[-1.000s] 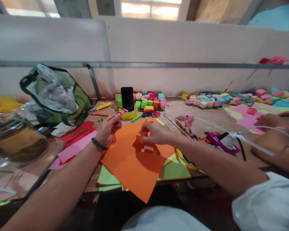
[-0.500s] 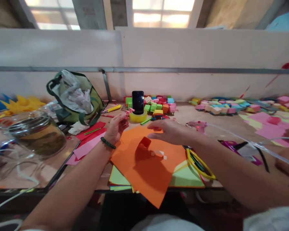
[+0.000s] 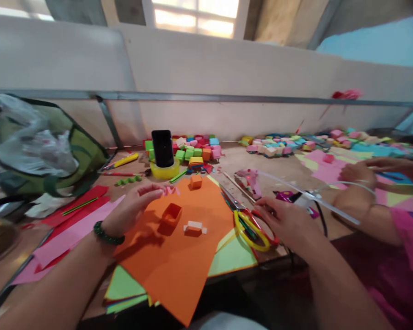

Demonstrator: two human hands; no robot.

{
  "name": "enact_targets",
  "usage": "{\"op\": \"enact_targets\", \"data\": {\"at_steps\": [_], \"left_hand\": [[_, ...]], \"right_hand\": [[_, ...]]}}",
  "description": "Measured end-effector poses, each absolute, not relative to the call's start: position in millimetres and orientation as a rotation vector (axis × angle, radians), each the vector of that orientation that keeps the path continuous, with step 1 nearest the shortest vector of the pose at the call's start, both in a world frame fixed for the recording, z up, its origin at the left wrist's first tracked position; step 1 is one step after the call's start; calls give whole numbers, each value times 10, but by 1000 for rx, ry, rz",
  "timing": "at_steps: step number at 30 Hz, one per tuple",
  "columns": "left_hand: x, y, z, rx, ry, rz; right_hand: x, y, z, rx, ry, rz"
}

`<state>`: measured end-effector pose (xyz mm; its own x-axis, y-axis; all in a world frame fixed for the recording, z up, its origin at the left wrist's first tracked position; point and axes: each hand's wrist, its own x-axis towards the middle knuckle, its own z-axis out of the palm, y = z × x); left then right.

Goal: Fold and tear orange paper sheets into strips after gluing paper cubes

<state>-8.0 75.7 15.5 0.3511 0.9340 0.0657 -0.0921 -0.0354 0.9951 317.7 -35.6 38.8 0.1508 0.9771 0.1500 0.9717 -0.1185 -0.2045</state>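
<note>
Pink paper, folded into a small zigzag strip (image 3: 172,190), sits left of the frame's centre, pinched in the fingertips of the left hand (image 3: 136,205); its long axis runs roughly sideways, the free end pointing right. Just below it, an orange open-topped paper box (image 3: 172,215) stands with its mouth upward. To the box's right lies a small orange paper piece with pale ends (image 3: 194,227), lengthwise across the frame. All are on or above a large orange paper sheet (image 3: 179,268), one corner pointing to the bottom edge. Right of centre, the right hand (image 3: 287,220) has its fingers curled near yellow-handled metal scissors (image 3: 261,246) and a pink plastic glue gun (image 3: 253,182); whether they grip anything I cannot tell. Farther up, a black phone (image 3: 163,149) stands upright at a yellow tape roll (image 3: 165,171), beside many coloured paper cubes (image 3: 192,151).
</note>
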Motion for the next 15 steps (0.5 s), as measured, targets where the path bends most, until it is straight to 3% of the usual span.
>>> {"op": "enact_targets", "data": {"at_steps": [10, 15], "left_hand": [[25, 610, 102, 1208, 1108, 786], [-79, 614, 149, 1092, 1167, 872]], "right_hand": [[3386, -290, 220, -2355, -1829, 54], [3334, -350, 206, -2093, -1927, 148]]}}
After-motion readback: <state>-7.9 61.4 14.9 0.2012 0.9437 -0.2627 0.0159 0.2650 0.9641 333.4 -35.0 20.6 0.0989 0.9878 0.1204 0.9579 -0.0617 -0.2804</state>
